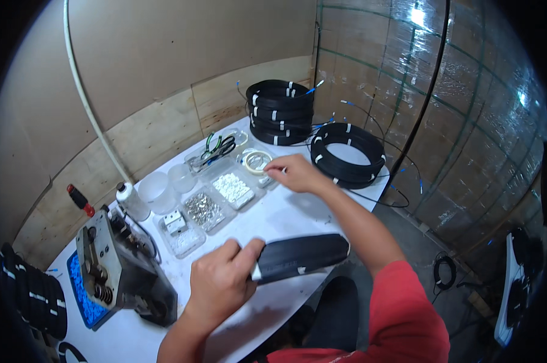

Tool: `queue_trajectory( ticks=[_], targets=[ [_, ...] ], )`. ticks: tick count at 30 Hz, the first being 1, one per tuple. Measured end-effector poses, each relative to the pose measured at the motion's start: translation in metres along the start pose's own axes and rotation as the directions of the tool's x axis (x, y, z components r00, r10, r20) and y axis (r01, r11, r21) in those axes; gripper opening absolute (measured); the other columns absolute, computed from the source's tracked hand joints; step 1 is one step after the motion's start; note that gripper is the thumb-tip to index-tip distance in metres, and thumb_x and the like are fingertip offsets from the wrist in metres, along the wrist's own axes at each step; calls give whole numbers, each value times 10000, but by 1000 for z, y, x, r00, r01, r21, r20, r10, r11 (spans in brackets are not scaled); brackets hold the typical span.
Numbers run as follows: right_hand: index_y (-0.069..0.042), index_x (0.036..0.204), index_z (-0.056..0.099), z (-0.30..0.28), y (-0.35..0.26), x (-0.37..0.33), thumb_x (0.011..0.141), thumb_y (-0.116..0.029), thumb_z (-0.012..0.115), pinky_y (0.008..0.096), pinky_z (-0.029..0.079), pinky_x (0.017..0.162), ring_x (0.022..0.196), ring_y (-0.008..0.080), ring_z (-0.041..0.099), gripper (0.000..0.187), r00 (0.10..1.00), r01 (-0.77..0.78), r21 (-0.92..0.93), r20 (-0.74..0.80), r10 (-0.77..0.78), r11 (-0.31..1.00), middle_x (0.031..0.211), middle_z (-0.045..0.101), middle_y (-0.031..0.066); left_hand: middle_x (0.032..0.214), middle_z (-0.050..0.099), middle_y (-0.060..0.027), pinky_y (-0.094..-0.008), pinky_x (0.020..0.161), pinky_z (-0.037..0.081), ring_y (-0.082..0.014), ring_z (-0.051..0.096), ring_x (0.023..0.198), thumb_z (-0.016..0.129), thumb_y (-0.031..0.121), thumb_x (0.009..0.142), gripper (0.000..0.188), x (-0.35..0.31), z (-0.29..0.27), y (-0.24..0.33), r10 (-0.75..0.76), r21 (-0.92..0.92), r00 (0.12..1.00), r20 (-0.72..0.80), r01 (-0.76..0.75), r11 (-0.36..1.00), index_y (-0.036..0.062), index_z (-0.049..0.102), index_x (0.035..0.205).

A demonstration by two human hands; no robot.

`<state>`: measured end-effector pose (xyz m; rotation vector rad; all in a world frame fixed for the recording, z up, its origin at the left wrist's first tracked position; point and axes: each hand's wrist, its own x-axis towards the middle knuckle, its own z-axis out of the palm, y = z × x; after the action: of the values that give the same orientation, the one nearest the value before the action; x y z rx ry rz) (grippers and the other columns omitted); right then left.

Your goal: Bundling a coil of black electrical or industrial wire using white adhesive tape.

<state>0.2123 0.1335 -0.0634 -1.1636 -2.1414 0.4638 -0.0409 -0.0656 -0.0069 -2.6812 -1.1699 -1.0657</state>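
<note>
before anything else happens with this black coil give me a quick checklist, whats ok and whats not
1. Left hand gripping the black coil: ok
2. White band on that coil: ok, visible
3. Right hand holding something: cannot tell, fingertips are beside the pale roll
4. Scissors in sight: ok, beyond the white pieces
5. Blue-tipped cable end kept on the table: not ok, it hangs past the edge

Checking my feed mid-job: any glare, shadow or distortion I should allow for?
Head view: bright glare on the plastic wrap at upper right; black vignette in the corners; the pale pipe looks bowed, likely fisheye bend; deep shade beneath the table; the held coil reads clearly, but detail at the right hand's fingertips is too small to tell.
</note>
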Motion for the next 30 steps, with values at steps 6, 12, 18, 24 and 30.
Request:
queue_trajectory(
  ticks=[6, 12, 18, 24, 30],
  targets=[
    [-31, 1112, 690, -74, -100, -52, 959, -294, 579, 309, 506, 795, 927, 175, 648, 324, 978, 51, 413, 163, -129, 909, 987, 703, 92, 794, 611, -145, -462, 593, 499, -372, 619, 674, 662, 115, 724, 351, 31, 19, -26, -30, -45, 999, -44, 28, 999, 95, 591, 1067],
    [-65, 1085, 629, -42, -143, -74, 725, -91, 739, 361, 507, 764, 849, 291, 667, 378, 996, 86, -155, -9, -89, 984, 927, 685, 141, 809, 646, -193, -473, 637, 491, -412, 617, 702, 652, 190, 726, 237, 60, 23, -36, -71, -111, 993, 91, 81, 991, 14, 577, 866],
    [-144, 1172, 616, -43, -123, -77, 802, -44, 647, 402, 497, 758, 893, 332, 658, 384, 997, 22, -17, -70, -23, 1000, 959, 687, 153, 904, 667, -193, -382, 785, 518, -328, 651, 787, 715, 223, 717, 509, 37, 10, -64, -75, -331, 990, 118, 110, 937, -16, 610, 1153],
    [-93, 1126, 598, -40, -125, -87, 831, 0, 639, 344, 479, 744, 821, 246, 646, 312, 993, -12, -140, -118, -4, 990, 928, 686, 111, 849, 664, -227, -396, 715, 508, -332, 646, 755, 640, 123, 729, 433, 10, 16, -64, -324, -265, 926, 194, 368, 891, -46, 596, 1126],
    [-100, 1112, 603, -40, -133, -89, 798, 3, 628, 385, 481, 727, 850, 311, 649, 332, 993, -14, -144, -119, -3, 990, 937, 684, 139, 778, 661, -223, -417, 687, 500, -354, 652, 721, 647, 86, 744, 309, 5, 38, -67, -333, -298, 943, 21, 323, 898, -38, 599, 1023]
  ],
)
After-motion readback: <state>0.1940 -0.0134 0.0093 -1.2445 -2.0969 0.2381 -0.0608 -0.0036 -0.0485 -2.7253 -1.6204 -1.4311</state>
